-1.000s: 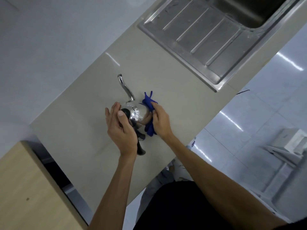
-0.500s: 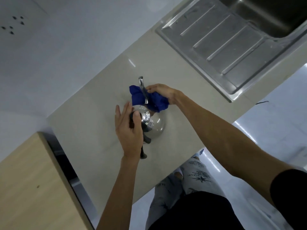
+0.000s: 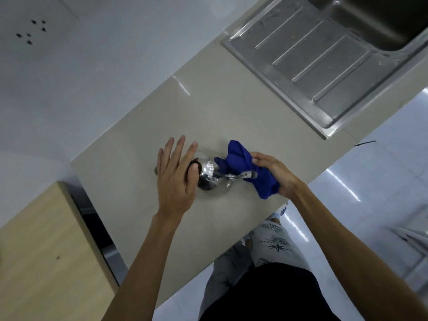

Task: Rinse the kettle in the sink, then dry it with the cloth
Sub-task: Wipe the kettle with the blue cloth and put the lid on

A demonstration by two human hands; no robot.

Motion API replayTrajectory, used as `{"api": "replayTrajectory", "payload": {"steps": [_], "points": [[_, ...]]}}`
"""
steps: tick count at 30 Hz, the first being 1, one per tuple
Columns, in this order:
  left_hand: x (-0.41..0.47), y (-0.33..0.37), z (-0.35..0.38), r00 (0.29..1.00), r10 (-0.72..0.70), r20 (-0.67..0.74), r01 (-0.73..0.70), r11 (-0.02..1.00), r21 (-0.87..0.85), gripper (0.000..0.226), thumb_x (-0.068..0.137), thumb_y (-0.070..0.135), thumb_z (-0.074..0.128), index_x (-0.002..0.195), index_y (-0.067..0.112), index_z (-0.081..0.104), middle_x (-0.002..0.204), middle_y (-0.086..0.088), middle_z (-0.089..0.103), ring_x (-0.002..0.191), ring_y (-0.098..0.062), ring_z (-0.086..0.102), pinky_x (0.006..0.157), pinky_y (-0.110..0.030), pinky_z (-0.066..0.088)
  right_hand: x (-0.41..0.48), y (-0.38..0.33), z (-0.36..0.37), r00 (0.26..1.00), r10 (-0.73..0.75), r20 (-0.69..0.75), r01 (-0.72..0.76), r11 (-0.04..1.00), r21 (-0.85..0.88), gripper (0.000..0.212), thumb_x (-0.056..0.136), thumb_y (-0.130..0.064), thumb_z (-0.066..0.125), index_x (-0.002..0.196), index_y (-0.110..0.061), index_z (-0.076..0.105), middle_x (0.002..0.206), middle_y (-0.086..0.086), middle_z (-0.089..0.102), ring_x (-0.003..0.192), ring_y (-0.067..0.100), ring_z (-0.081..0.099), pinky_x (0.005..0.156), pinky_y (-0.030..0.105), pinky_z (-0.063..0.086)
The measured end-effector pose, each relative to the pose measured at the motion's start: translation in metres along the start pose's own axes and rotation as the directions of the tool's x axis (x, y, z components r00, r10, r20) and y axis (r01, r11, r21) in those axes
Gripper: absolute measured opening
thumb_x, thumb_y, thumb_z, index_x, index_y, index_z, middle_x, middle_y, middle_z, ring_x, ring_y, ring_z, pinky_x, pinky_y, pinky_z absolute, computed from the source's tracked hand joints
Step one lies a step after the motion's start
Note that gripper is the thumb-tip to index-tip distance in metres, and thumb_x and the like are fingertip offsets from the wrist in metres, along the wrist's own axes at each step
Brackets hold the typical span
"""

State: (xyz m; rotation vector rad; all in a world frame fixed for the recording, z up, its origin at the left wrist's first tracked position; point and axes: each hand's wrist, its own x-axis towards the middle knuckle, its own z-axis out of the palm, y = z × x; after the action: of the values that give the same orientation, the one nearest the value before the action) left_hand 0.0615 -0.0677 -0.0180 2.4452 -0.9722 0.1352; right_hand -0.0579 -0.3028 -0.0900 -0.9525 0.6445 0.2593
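Note:
A shiny steel kettle (image 3: pixel 209 176) with a black lid knob stands on the beige counter (image 3: pixel 208 112). My left hand (image 3: pixel 174 177) rests on its top, thumb on the knob, fingers spread over the far side. My right hand (image 3: pixel 276 173) grips a bunched blue cloth (image 3: pixel 245 167) wrapped around the kettle's thin spout, which points right toward the counter's front edge. The kettle's handle is hidden under my left hand.
A steel sink (image 3: pixel 391 26) with a ribbed drainboard (image 3: pixel 312 61) lies at the far right of the counter. A wooden cabinet top (image 3: pixel 39 258) sits lower left. A white wall with a socket (image 3: pixel 30 31) runs behind. The floor lies beyond the front edge.
The kettle has turned so its spout points right instead of away. My right hand with the cloth has followed the spout round to the right side. My left hand stays on the lid.

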Motion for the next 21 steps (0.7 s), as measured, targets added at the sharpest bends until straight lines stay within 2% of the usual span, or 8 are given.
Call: {"api": "replayTrajectory", "payload": {"steps": [3, 5, 8, 10, 12, 16, 19, 21], "points": [[-0.012, -0.002, -0.003, 0.996, -0.089, 0.003, 0.089, 0.991, -0.103, 0.050, 0.106, 0.029, 0.026, 0.145, 0.010, 0.051, 0.158, -0.014, 0.040, 0.153, -0.031, 0.025, 0.124, -0.055, 0.018, -0.018, 0.032, 0.014, 1.000, 0.015, -0.006, -0.014, 0.998, 0.057, 0.029, 0.103, -0.009, 0.045, 0.124, -0.011, 0.064, 0.110, 0.008, 0.072, 0.088, 0.019, 0.068, 0.076, 0.030, 0.056], [-0.019, -0.004, -0.005, 0.983, -0.182, 0.004, 0.180, 0.970, -0.162, 0.053, 0.105, 0.032, 0.024, 0.149, 0.011, 0.046, 0.161, -0.012, 0.035, 0.155, -0.029, 0.019, 0.125, -0.052, 0.017, -0.022, 0.047, 0.021, 0.999, 0.026, -0.031, -0.023, 0.996, 0.087, 0.028, 0.102, -0.009, 0.046, 0.120, -0.013, 0.067, 0.111, 0.008, 0.072, 0.093, 0.022, 0.067, 0.080, 0.033, 0.054], [-0.021, -0.003, -0.008, 0.898, -0.432, 0.083, 0.439, 0.868, -0.235, 0.070, 0.100, 0.052, 0.022, 0.157, 0.011, 0.029, 0.168, -0.006, 0.019, 0.157, -0.022, 0.006, 0.128, -0.044, 0.010, -0.013, 0.052, 0.030, 0.985, -0.004, -0.173, 0.049, 0.966, 0.255, 0.029, 0.101, -0.010, 0.047, 0.122, -0.012, 0.066, 0.118, 0.008, 0.071, 0.102, 0.024, 0.065, 0.082, 0.035, 0.053], [-0.018, -0.002, -0.007, 0.843, -0.521, 0.134, 0.536, 0.793, -0.290, 0.082, 0.094, 0.058, 0.023, 0.158, 0.008, 0.019, 0.169, -0.005, 0.011, 0.157, -0.019, 0.003, 0.128, -0.042, 0.008, 0.000, 0.047, 0.045, 0.959, -0.051, -0.280, 0.131, 0.952, 0.277, 0.030, 0.103, -0.012, 0.045, 0.127, -0.011, 0.063, 0.121, 0.007, 0.069, 0.103, 0.021, 0.065, 0.083, 0.032, 0.053], [-0.017, -0.002, -0.005, 0.839, -0.527, 0.133, 0.540, 0.780, -0.316, 0.084, 0.092, 0.056, 0.023, 0.159, 0.006, 0.016, 0.169, -0.006, 0.010, 0.157, -0.019, 0.006, 0.128, -0.042, 0.011, 0.013, 0.039, 0.074, 0.946, -0.126, -0.299, 0.187, 0.965, 0.185, 0.030, 0.105, -0.012, 0.043, 0.127, -0.011, 0.062, 0.120, 0.004, 0.069, 0.103, 0.018, 0.066, 0.088, 0.031, 0.053], [-0.016, -0.008, 0.000, 0.863, -0.496, 0.094, 0.499, 0.807, -0.316, 0.079, 0.094, 0.051, 0.022, 0.158, 0.003, 0.019, 0.168, -0.010, 0.015, 0.157, -0.022, 0.011, 0.127, -0.043, 0.015, 0.032, 0.033, 0.109, 0.951, -0.241, -0.193, 0.227, 0.970, -0.091, 0.035, 0.104, -0.019, 0.039, 0.130, -0.017, 0.062, 0.127, 0.003, 0.067, 0.115, 0.023, 0.063, 0.104, 0.040, 0.049], [-0.013, -0.014, 0.002, 0.890, -0.451, 0.061, 0.446, 0.839, -0.312, 0.077, 0.096, 0.048, 0.021, 0.156, 0.000, 0.022, 0.166, -0.014, 0.021, 0.156, -0.026, 0.016, 0.126, -0.046, 0.019, 0.033, 0.027, 0.111, 0.964, -0.204, -0.167, 0.183, 0.974, -0.136, 0.047, 0.095, -0.023, 0.034, 0.134, -0.018, 0.061, 0.133, -0.001, 0.063, 0.121, 0.018, 0.059, 0.110, 0.047, 0.043], [-0.014, -0.016, 0.005, 0.900, -0.434, 0.044, 0.426, 0.852, -0.304, 0.079, 0.098, 0.053, 0.020, 0.156, -0.001, 0.022, 0.166, -0.015, 0.021, 0.155, -0.027, 0.017, 0.125, -0.047, 0.020, 0.021, 0.022, 0.119, 0.964, -0.204, -0.173, 0.180, 0.973, -0.147, 0.054, 0.090, -0.025, 0.036, 0.140, -0.018, 0.054, 0.141, -0.001, 0.057, 0.126, 0.017, 0.055, 0.113, 0.046, 0.040]]}}
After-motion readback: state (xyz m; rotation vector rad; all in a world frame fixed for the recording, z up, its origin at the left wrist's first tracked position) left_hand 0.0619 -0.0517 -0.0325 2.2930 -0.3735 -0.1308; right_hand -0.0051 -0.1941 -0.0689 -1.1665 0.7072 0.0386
